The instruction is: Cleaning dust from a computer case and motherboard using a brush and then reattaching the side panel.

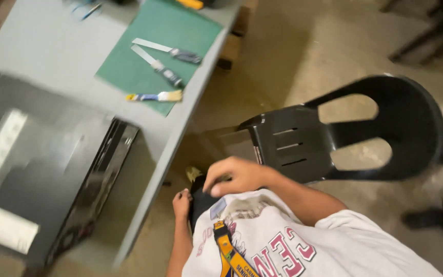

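Your left hand (182, 201) and right hand (234, 176) both grasp a small black object (202, 201) against your shirt, right fingers curled over its top, just beside the grey table (52, 46) edge. A black plastic chair (334, 133) stands right of the table. On the table, a black case (52, 174) lies nearest; farther off, a green cutting mat (165, 31) carries a paintbrush (155, 96) and two scrapers (167, 56).

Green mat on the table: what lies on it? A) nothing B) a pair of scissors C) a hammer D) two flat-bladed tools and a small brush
D: the green mat carries two flat-bladed tools and a small brush at its near edge.
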